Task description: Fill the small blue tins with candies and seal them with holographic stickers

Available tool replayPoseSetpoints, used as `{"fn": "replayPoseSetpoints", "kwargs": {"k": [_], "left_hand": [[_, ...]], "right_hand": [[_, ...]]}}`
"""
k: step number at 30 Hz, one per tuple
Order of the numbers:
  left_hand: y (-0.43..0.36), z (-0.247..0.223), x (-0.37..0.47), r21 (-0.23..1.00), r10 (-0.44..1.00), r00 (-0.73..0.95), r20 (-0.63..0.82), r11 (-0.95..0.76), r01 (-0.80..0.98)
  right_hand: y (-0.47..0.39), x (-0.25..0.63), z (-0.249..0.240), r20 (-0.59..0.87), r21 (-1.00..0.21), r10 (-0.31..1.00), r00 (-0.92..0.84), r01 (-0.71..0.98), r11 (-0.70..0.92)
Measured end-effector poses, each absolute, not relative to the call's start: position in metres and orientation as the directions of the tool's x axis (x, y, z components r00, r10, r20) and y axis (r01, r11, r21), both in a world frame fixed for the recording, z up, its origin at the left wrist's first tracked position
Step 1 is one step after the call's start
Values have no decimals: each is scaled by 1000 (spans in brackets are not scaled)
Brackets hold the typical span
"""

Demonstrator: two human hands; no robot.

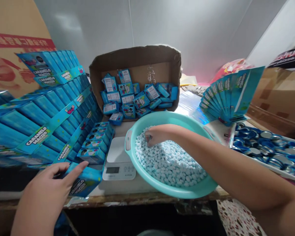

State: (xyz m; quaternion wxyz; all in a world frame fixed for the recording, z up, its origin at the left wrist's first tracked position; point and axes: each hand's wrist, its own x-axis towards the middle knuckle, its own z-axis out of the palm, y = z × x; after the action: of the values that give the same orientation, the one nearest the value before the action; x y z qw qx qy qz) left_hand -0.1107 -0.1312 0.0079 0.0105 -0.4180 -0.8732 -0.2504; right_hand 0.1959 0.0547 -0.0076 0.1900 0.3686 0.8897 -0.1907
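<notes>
The left hand [48,185] clasps a blue box [87,183] between thumb and fingers, near the table's front edge. The right hand [157,136] reaches into the turquoise basin [177,192], its fingers curled at the pale blue pellets [172,164]; whether it pinches any cannot be told. Left of the basin sits a white scale [119,173], with a row of small boxes [93,152] just beside it. Behind, an open carton [137,59] holds loose blue boxes [142,100]. Stacked packs [36,114] rise at left; round metallic pieces [265,144] fill a tray at right.
</notes>
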Motion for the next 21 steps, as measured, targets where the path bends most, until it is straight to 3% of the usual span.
{"fn": "replayPoseSetpoints", "kwargs": {"k": [4, 12, 18, 21], "left_hand": [[-126, 13, -106, 531, 746, -665, 33, 551, 643], [-135, -5, -114, 641, 815, -576, 65, 409, 650], [-148, -19, -142, 433, 863, -438, 253, 304, 849], [-152, -14, -147, 338, 909, -342, 237, 253, 907]], "right_hand": [[52, 198, -1, -471, -206, 575, -669, 718, 665], [49, 198, -2, -434, -214, 613, -660, 737, 641], [51, 200, -3, -400, -252, 635, -661, 745, 617], [50, 200, -2, -402, -250, 645, -650, 756, 605]]}}
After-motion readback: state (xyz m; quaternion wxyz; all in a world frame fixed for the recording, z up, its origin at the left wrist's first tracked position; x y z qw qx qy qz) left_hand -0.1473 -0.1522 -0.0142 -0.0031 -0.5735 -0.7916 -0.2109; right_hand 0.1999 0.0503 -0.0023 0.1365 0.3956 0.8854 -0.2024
